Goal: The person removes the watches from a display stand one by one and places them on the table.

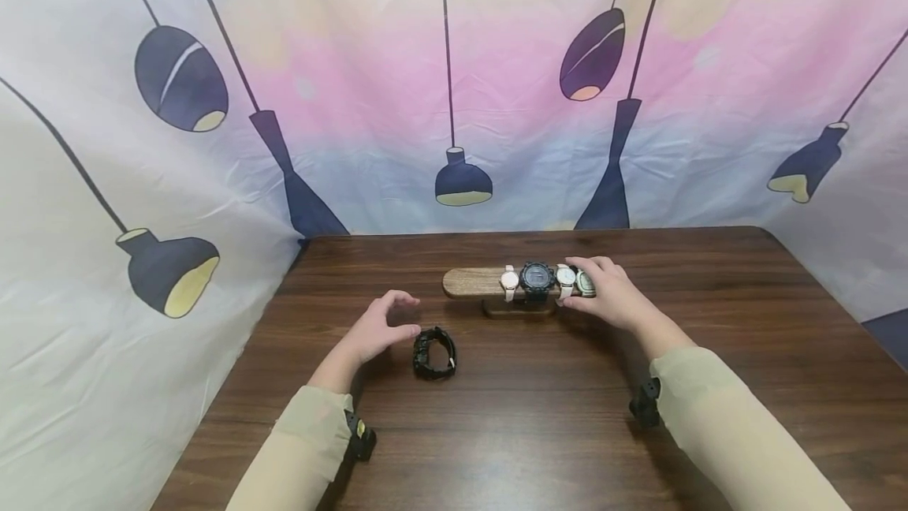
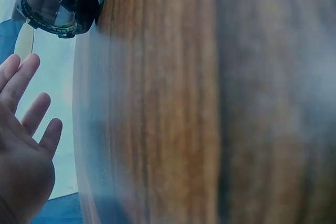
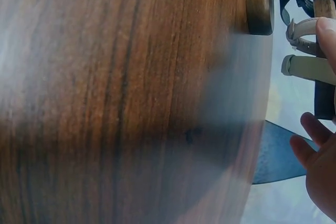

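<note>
A wooden watch stand bears several watches in a row: a small white-strapped one, a chunky black one, another white-strapped watch and a pale green one at the right end. My right hand reaches over that end, its thumb and forefinger at the lower and upper edges of the second white-strapped watch. Its palm side partly covers the green watch. Off the stand, a black wristwatch rests on its side with its strap looped. Beside it is my left hand, fingers spread, thumb tip close to the watch.
A dark wood-grain table lies under everything. Behind and at the sides hangs a pastel cloth printed with lamps. A small dark camera sits at each wrist, the left camera and the right camera.
</note>
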Available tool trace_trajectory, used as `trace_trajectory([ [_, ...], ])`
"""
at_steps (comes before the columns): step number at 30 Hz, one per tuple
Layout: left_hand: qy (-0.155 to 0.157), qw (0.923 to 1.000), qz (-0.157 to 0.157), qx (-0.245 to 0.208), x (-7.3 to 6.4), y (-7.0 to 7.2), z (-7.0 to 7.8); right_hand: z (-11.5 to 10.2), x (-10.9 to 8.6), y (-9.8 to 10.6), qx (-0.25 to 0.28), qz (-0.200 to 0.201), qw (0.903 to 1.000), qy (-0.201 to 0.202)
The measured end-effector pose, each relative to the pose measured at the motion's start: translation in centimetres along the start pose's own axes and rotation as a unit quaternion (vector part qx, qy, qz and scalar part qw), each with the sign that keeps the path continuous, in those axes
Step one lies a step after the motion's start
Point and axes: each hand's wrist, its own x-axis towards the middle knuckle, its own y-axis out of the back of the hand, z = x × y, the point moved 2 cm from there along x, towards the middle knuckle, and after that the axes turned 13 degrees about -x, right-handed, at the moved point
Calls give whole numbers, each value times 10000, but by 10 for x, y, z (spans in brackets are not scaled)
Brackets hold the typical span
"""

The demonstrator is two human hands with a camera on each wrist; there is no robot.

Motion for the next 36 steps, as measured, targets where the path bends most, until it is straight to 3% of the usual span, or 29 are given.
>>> trace_trajectory([
  [13, 316, 9994, 46, 151, 8, 2, 7, 2, 0, -1, -28, 108, 9999, -35],
  [22, 157, 9996, 173, 188, 18, 3, 15, 3, 0, 1, 2, 175, 9998, -117],
  [29, 236, 9996, 129, 123, 22, -2, 16, 6, -2, 2, -31, 40, 9998, -191],
  [36, 13, 9994, 223, 275, 28, -5, 23, 8, -3, 5, -66, 26, 9998, -186],
])
